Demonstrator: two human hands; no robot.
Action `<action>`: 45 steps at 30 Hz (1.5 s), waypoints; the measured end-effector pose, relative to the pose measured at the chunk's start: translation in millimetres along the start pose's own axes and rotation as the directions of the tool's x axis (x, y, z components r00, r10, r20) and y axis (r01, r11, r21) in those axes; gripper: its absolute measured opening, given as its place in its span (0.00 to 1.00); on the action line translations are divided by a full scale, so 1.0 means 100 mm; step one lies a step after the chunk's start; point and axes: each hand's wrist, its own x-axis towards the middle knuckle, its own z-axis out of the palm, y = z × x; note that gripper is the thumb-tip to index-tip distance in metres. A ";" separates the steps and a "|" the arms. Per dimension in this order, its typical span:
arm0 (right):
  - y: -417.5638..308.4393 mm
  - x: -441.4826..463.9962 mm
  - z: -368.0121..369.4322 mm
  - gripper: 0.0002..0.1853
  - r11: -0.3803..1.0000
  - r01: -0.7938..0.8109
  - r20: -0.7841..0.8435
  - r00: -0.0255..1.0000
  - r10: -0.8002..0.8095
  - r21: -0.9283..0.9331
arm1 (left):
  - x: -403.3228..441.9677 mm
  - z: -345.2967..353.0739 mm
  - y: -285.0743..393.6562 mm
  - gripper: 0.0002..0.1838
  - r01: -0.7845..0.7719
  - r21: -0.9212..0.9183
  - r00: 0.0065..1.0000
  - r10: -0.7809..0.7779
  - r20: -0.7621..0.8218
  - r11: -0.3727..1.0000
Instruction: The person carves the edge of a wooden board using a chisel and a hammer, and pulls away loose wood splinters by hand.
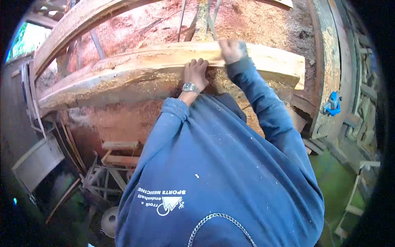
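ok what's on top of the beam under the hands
The left hand rests on the beam; the right hand, blurred, overlaps its far side. Wood beneath them is hidden.

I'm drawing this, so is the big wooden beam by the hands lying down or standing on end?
Lying down: the beam stretches lengthwise across the view, with the left hand at its near edge.

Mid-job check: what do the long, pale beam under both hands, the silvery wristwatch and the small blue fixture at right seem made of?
Long, pale beam: wood, apparently unfinished; streaky grain and a rough near edge show.
Silvery wristwatch: probably metal, polished, judging by its shine.
Small blue fixture: painted metal or plastic; its bright, even colour leaves that open.
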 end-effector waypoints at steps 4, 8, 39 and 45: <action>0.31 0.29 -0.03 0.21 0.952 -0.147 -0.015 0.988 0.156 0.269 | 0.07 0.16 -0.17 0.30 -0.004 0.034 1.000 0.005 -0.025 0.999; -0.04 0.41 -0.22 0.20 0.951 -0.026 0.033 0.999 0.016 0.308 | 0.16 0.08 -0.19 0.25 -0.002 -0.013 0.998 0.002 0.062 1.000; 1.56 -0.73 0.20 0.41 0.973 0.138 0.565 0.825 -0.009 -0.187 | 0.29 0.12 -0.36 0.21 0.057 -0.075 0.988 -0.045 0.150 0.996; 1.49 -0.41 0.18 0.31 0.973 0.051 0.735 0.664 0.136 -0.226 | 0.31 0.05 -0.31 0.25 0.099 -0.068 0.975 -0.083 0.205 0.993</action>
